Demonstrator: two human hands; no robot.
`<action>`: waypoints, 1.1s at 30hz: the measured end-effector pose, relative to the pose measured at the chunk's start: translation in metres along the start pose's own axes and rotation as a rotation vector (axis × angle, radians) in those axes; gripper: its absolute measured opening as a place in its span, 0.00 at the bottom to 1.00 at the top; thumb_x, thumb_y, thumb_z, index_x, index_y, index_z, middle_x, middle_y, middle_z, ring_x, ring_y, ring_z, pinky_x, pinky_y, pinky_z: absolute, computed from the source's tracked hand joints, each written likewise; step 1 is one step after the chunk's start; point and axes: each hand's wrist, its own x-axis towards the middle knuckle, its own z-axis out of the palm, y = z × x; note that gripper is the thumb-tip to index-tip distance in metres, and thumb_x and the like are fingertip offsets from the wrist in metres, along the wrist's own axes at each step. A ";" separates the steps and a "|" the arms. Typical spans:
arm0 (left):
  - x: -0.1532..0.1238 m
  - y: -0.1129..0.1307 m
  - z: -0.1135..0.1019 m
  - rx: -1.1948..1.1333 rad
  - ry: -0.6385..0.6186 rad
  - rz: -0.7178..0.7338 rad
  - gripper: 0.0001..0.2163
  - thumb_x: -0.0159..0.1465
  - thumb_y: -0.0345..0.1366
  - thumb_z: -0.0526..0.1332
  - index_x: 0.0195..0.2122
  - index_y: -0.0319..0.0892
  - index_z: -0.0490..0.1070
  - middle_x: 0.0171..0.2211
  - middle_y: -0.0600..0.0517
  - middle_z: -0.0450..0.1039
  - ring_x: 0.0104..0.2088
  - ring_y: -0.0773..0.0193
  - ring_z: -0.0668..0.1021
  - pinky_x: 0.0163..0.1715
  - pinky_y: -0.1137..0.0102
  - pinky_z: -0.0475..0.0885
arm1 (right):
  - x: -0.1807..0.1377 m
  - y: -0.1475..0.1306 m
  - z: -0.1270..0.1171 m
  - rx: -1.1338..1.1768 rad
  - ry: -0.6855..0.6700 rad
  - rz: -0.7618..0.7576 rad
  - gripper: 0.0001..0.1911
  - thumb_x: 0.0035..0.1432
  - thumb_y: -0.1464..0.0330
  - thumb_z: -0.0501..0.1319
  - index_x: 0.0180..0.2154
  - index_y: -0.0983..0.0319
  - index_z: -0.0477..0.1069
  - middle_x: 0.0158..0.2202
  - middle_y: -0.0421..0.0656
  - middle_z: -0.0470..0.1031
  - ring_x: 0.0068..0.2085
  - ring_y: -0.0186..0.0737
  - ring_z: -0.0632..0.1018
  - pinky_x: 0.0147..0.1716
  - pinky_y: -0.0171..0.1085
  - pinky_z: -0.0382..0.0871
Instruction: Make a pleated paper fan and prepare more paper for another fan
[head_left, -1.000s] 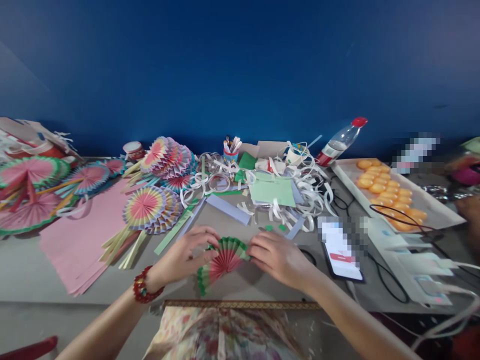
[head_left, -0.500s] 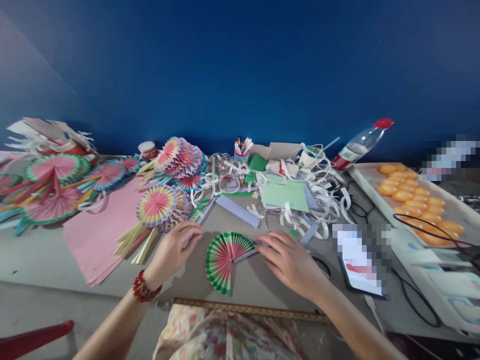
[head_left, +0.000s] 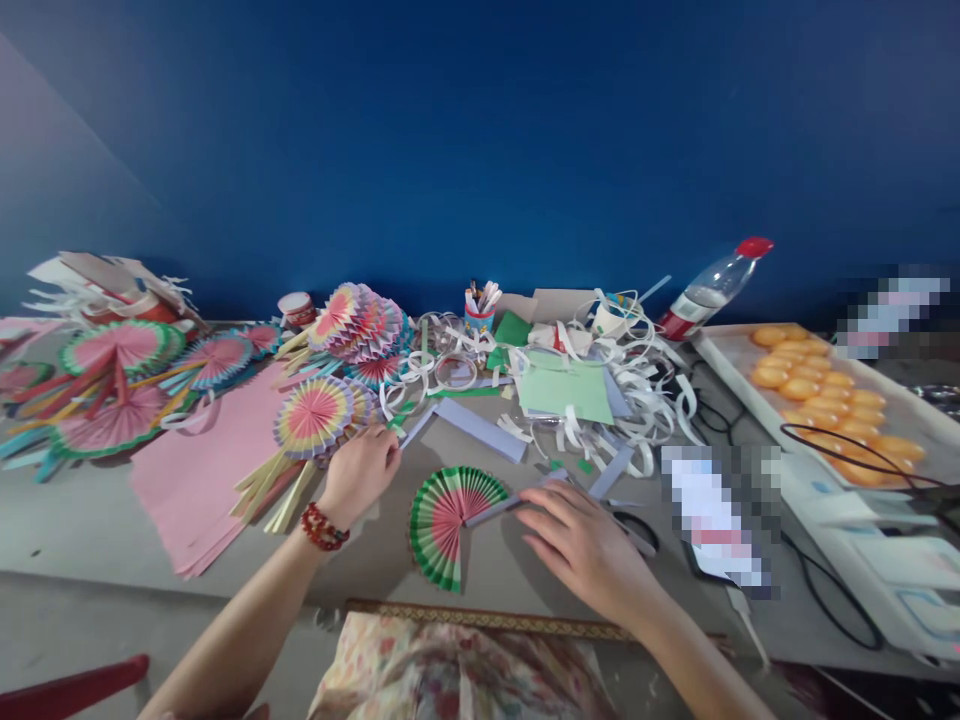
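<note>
A pleated paper fan (head_left: 439, 520), pink inside with a green edge, lies partly spread on the table between my hands. A narrow lavender paper strip (head_left: 489, 512) runs from its centre to my right hand (head_left: 581, 535). That hand is low over the table, fingers stretched and slightly apart, near the strip's far end. Dark-handled scissors (head_left: 646, 532) show just beside it, partly covered. My left hand (head_left: 361, 468) has its fingers curled in beside a folded lavender strip (head_left: 418, 426) and a layered yellow-and-pink paper rosette (head_left: 315, 415); whatever it may pinch is hidden.
Pink sheets (head_left: 202, 470) and more rosettes (head_left: 112, 350) lie left. Curled white paper scraps (head_left: 652, 385) and a pale green sheet (head_left: 566, 385) cover the back. To the right are a bottle (head_left: 709, 292), a phone (head_left: 720, 520), cables and a tray (head_left: 720, 365) of round orange things.
My left hand has curled its fingers and moved slightly up beside the rosette. My right hand has shifted slightly down and right, showing more of the scissors. The fan has stayed in place.
</note>
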 end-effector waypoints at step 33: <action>-0.080 0.116 -0.009 -1.126 0.088 -0.008 0.01 0.65 0.33 0.62 0.37 0.43 0.72 0.33 0.50 0.76 0.34 0.63 0.79 0.36 0.70 0.75 | 0.045 -0.060 0.019 1.453 0.428 0.561 0.11 0.64 0.60 0.61 0.34 0.60 0.73 0.32 0.42 0.78 0.34 0.37 0.77 0.37 0.36 0.73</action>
